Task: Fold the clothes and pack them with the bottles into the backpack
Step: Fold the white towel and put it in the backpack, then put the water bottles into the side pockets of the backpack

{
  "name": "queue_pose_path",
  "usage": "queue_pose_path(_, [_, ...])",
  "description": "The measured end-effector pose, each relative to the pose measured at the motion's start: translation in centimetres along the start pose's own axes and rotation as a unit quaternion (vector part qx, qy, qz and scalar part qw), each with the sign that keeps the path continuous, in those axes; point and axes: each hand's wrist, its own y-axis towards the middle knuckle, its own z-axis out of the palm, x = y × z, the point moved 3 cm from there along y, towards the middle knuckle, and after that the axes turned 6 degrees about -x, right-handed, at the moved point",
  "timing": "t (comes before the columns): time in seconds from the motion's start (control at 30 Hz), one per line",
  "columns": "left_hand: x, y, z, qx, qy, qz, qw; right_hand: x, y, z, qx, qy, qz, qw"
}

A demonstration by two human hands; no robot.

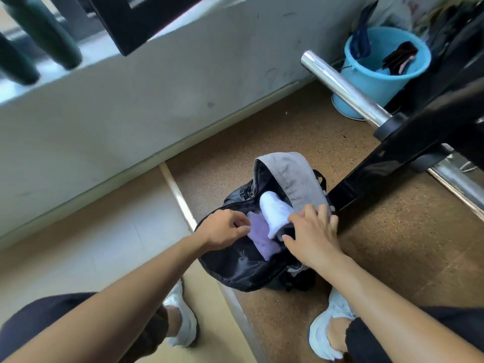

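The backpack stands on the floor, between the two hands, with its main compartment open. Its grey flap is folded back on the far side of the opening.

Inside the compartment:
- A purple cloth lies folded between the two hands, and its near edge reaches the black lining.
- A white item lies tilted on top of the purple cloth, just beyond the fingertips of both hands. Whether it is a bottle or a rolled garment cannot be told.

Left hand: positioned at the left rim of the opening. The fingers are curled, and the fingertips touch the edge of the purple cloth. Whether the grip is closed on the cloth or on the rim cannot be told.

Right hand: positioned at the right rim. The grip is open, with fingers spread and nearly straight. The fingers rest on the lower end of the grey flap, and the thumb points toward the white item.

Surroundings:
- A black machine frame runs diagonally away from just beyond the right hand.
- A chrome bar lies well beyond that hand, with a blue bucket behind it.
- A pale wall stands beyond the left hand.
- Two white shoes sit nearer the person than both hands.
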Motion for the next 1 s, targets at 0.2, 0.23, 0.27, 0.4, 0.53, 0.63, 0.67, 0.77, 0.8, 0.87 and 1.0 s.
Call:
queue_pose_path(0.2, [1.0, -5.8, -9.1, -0.185, -0.14, -0.018, 0.973, 6.4, 0.6, -2.4, 0.033, 0.272, -0.069, 0.959])
queue_pose_path(0.23, [1.3, -6.6, -10.3, -0.209, -0.167, -0.023, 0.963, 7.4, 0.6, -2.7, 0.034, 0.31, -0.066, 0.948])
queue_pose_path(0.27, [1.7, -7.4, -11.3, -0.228, -0.19, -0.03, 0.954, 8.5, 0.6, -3.0, 0.037, 0.329, -0.065, 0.941])
queue_pose_path(0.4, [4.8, -10.0, -15.2, -0.293, -0.273, -0.057, 0.915, 14.1, 2.2, -4.4, 0.047, 0.317, -0.111, 0.941])
queue_pose_path(0.53, [9.0, -12.4, -19.1, -0.345, -0.358, -0.074, 0.865, 22.0, 5.3, -8.1, 0.024, 0.303, -0.15, 0.941])
queue_pose_path(0.63, [13.2, -13.8, -21.1, -0.401, -0.406, -0.097, 0.815, 28.5, 8.2, -11.1, 0.003, 0.32, -0.171, 0.932])
queue_pose_path(0.67, [14.8, -14.2, -21.4, -0.416, -0.429, -0.109, 0.794, 30.7, 9.3, -12.0, -0.003, 0.328, -0.175, 0.928])
queue_pose_path(0.77, [18.5, -14.4, -22.4, -0.445, -0.474, -0.134, 0.748, 37.3, 13.3, -14.5, -0.016, 0.345, -0.179, 0.921])
queue_pose_path(0.8, [19.4, -14.3, -22.7, -0.451, -0.482, -0.136, 0.739, 39.2, 14.9, -15.2, -0.012, 0.354, -0.172, 0.919])
queue_pose_path(0.87, [21.0, -13.9, -23.4, -0.462, -0.501, -0.133, 0.72, 42.9, 18.6, -16.4, 0.004, 0.385, -0.154, 0.91])
queue_pose_path(1.0, [23.9, -12.8, -24.8, -0.467, -0.529, -0.13, 0.696, 48.0, 25.5, -18.2, -0.004, 0.418, -0.105, 0.902])
